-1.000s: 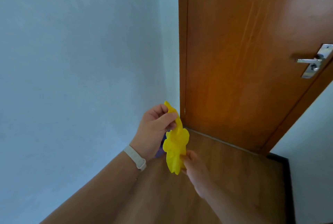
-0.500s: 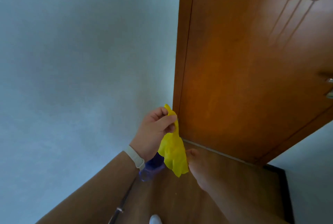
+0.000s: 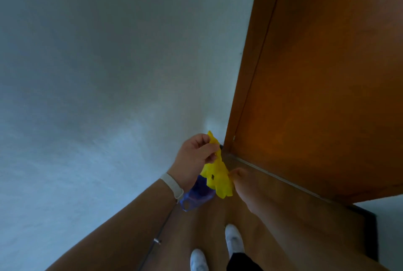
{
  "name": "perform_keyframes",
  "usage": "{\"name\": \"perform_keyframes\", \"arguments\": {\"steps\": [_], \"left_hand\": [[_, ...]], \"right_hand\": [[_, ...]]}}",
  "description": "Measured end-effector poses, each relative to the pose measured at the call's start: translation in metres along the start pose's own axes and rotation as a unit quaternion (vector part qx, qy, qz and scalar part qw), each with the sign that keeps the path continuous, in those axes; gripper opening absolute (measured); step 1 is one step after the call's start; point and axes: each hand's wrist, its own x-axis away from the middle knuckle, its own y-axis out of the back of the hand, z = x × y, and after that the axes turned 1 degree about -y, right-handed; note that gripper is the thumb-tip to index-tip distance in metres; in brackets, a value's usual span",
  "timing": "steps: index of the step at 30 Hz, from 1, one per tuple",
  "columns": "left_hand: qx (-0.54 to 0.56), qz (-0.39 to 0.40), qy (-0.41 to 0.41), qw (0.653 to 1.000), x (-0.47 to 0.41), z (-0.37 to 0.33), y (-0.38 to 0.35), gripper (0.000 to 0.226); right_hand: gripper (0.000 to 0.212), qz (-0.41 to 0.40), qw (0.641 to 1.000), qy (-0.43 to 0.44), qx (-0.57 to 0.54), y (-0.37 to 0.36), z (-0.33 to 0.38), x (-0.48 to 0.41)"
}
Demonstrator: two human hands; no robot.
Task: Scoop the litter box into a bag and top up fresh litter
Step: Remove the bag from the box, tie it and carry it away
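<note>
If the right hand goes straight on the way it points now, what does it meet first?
The bag: the right hand seems to pinch its lower edge, with the left hand just beyond, though depth is unclear.

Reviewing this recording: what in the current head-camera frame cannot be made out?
1. Head view, purple translucent plastic object: mostly covered by the left hand and wrist; its identity is unclear.
2. Head view, right hand: fingertips lie behind the crumpled yellow plastic bag, so its grip is unclear.
3. The litter box and fresh litter: outside the frame.
</note>
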Motion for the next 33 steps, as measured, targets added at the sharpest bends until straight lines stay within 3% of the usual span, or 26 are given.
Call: {"name": "perform_keyframes", "arguments": {"steps": [6,10,13,16,19,22,28,33], "left_hand": [[-0.132,-0.026,0.117,0.984,-0.073,0.079,0.019,0.026],[-0.202,-0.042,0.200,0.958,-0.112,0.149,0.030,0.018],[-0.290,-0.030,0.234,0.928,-0.140,0.203,0.037,0.002],[-0.324,-0.003,0.264,0.908,-0.158,0.244,0.042,0.016],[-0.377,0.012,0.257,0.890,-0.164,0.272,0.047,0.017],[-0.407,0.025,0.248,0.879,-0.158,0.280,0.046,0.018],[-0.461,0.022,0.253,0.850,-0.131,0.268,0.053,0.075],[-0.485,-0.031,0.235,0.841,-0.104,0.202,0.042,0.076]], "right_hand": [[0.020,0.059,0.998,-0.015,0.032,0.001,-0.015,-0.061],[0.012,0.083,0.985,0.029,0.146,0.002,-0.036,-0.105],[0.028,0.112,0.957,0.086,0.254,-0.003,-0.057,-0.137],[0.041,0.126,0.923,0.148,0.333,-0.010,-0.068,-0.161],[0.041,0.138,0.892,0.176,0.392,-0.015,-0.074,-0.178],[0.040,0.149,0.873,0.191,0.423,-0.016,-0.074,-0.184],[0.046,0.167,0.857,0.208,0.441,-0.003,-0.051,-0.180],[0.049,0.165,0.842,0.230,0.459,0.018,-0.019,-0.163]]}}
